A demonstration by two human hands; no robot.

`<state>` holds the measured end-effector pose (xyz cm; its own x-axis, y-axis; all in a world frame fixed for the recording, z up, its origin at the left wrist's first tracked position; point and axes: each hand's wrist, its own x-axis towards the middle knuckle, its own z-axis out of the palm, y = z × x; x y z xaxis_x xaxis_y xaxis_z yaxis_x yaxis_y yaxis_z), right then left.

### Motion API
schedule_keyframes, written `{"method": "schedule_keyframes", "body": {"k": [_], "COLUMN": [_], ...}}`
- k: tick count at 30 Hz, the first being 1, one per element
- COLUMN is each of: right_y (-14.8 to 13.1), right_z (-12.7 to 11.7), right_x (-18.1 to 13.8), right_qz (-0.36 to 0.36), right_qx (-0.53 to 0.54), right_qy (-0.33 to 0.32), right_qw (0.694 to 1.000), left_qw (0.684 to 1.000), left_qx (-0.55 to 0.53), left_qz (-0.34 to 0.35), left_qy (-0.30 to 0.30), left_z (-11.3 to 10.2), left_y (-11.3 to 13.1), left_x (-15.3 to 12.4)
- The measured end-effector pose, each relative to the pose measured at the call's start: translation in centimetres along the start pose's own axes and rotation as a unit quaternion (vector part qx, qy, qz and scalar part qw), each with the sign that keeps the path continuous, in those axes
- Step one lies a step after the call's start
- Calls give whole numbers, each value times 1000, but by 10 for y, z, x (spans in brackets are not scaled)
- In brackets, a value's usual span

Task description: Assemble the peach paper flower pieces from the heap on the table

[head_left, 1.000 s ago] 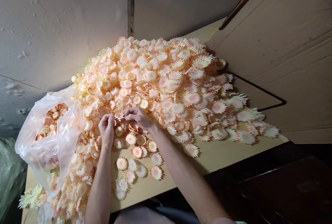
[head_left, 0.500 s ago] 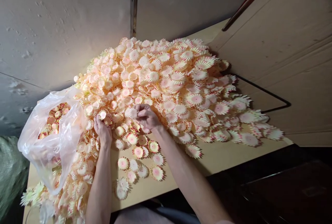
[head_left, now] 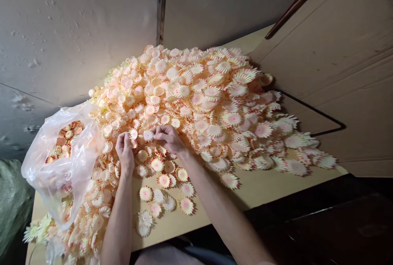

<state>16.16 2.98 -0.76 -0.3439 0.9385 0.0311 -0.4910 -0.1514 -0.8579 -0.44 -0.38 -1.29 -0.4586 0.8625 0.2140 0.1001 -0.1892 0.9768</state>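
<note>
My left hand point(head_left: 125, 152) is closed in a pinch, with a small artificial flower layer point(head_left: 133, 134) at its fingertips, cream with a pink centre. Just to its right, my right hand point(head_left: 169, 139) pinches the edge of a larger, pale flower layer point(head_left: 148, 135), its round face turned up. A narrow gap separates the two pieces. Below the hands lie several loose flower layers point(head_left: 163, 180) with red-tipped petals, some face up. Behind the hands rises a big heap of such flower layers point(head_left: 196, 97).
At the left stands a translucent plastic bag point(head_left: 39, 154) with small red-and-cream flower pieces inside. The tabletop point(head_left: 260, 183) meets a wall point(head_left: 76, 23) at the back. Cardboard point(head_left: 334, 64) stands at the right, a green sack point(head_left: 14, 203) at far left.
My left hand has turned, its fingers now more upright and its flower layer further right. My right hand has shifted slightly left, bringing the pale piece closer to the small one.
</note>
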Motion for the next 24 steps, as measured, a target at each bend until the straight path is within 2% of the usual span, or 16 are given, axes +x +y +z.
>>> {"method": "schedule_keyframes", "body": {"k": [3,10,16,21,24], "right_y": [-2,-1,3,1,2], "right_z": [2,6,4,4,4], "right_x": [0,2,5,3,3], "right_qz": [7,-26,-32,-69,-56], "right_qx": [25,-71,-70,-130,-149], "right_qy": [-1,33,32,-29,-49], "right_qw": [1000,997,997,989,986], "left_qw": [1000,1000,1000,998,996], "left_qx": [4,17,18,26,37], "left_qz": [1,10,3,6,19], "left_qy": [6,-7,-22,-53,-80], "left_z": [1,1,3,3,3], "left_y": [1,6,12,13,13], "left_x": [0,-1,-3,-6,-8]}}
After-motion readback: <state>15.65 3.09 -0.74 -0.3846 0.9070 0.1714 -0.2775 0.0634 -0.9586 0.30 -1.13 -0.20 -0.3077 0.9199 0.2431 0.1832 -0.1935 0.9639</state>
